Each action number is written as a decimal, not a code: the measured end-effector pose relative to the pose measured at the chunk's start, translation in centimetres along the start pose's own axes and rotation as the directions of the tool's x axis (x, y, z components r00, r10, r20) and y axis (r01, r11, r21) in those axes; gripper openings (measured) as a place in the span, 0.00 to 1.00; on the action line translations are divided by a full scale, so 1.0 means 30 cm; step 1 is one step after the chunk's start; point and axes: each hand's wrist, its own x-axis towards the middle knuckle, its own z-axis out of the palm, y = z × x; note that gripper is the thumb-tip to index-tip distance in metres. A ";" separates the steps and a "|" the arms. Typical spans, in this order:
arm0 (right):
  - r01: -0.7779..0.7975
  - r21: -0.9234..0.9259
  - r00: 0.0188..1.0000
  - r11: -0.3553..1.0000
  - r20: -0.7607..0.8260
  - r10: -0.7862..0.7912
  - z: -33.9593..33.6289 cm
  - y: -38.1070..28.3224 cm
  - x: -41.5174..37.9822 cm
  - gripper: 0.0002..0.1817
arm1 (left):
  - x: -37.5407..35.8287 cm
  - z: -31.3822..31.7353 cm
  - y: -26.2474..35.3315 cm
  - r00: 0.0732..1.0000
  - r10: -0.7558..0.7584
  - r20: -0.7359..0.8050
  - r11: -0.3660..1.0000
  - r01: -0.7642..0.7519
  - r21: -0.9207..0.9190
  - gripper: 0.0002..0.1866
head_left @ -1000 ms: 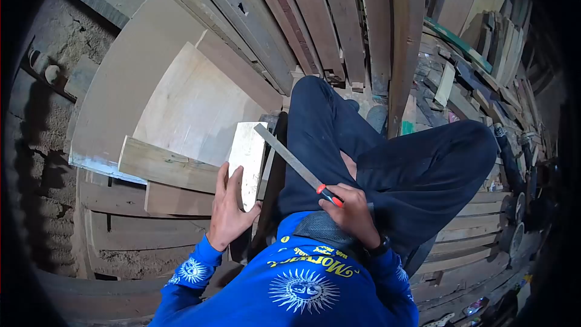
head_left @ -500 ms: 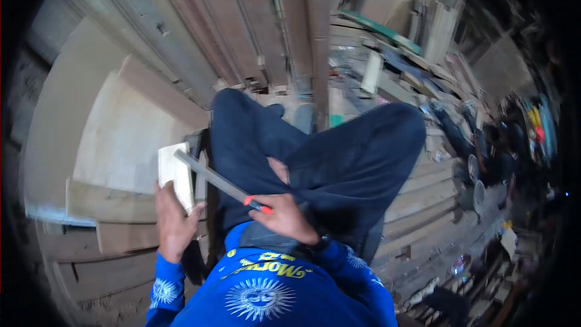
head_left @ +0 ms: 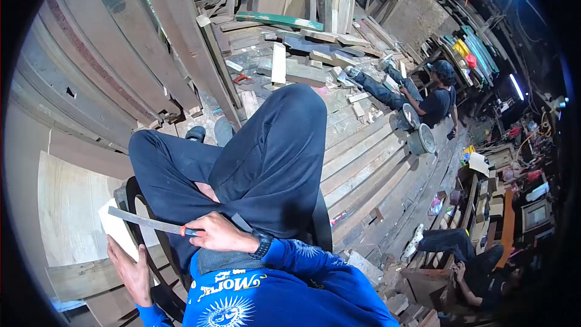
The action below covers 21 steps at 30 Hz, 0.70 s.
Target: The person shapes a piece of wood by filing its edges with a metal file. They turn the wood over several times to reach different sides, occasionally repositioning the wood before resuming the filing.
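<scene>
My left hand (head_left: 131, 271) holds a small pale wooden block (head_left: 118, 228) upright beside my left thigh, its fingers and thumb at the block's lower part. In my right hand (head_left: 219, 232) is the red and black handle of a flat metal file (head_left: 145, 220). The file's far end lies against the top of the block, and its blade spans the space between my two hands. A dark watch (head_left: 264, 244) is on my right wrist.
Long boards (head_left: 181, 30) lean at the upper left. Wood scraps (head_left: 302, 72) and planks (head_left: 363, 169) cover the floor. One person (head_left: 436, 103) sits near two buckets (head_left: 422, 140); another person (head_left: 478, 266) sits at the lower right.
The view has swung to the right, so the people and workshop show more clearly. Both hands still hold the block and file, with the file's end still at the block's top.
</scene>
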 end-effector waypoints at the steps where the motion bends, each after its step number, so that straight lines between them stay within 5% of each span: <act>1: 0.000 0.000 1.000 1.000 -0.005 0.000 -0.008 -0.006 0.000 0.17 | 0.005 0.007 -0.011 1.000 0.005 0.000 1.000 -0.005 -0.001 0.51; 9: -0.022 0.016 1.000 1.000 0.007 0.022 -0.010 -0.042 -0.008 0.17 | 0.070 -0.026 -0.031 0.994 -0.023 0.106 0.998 0.029 -0.060 0.46; 16: 0.059 -0.125 0.997 0.990 -0.036 -0.064 -0.018 -0.120 -0.017 0.17 | 0.102 0.007 -0.118 0.990 0.014 0.139 0.865 0.058 -0.499 0.40; 21: 0.031 -0.156 0.999 0.987 -0.012 -0.033 0.007 -0.139 0.044 0.14 | 0.105 0.022 -0.112 0.997 0.030 0.070 0.915 0.001 -0.404 0.42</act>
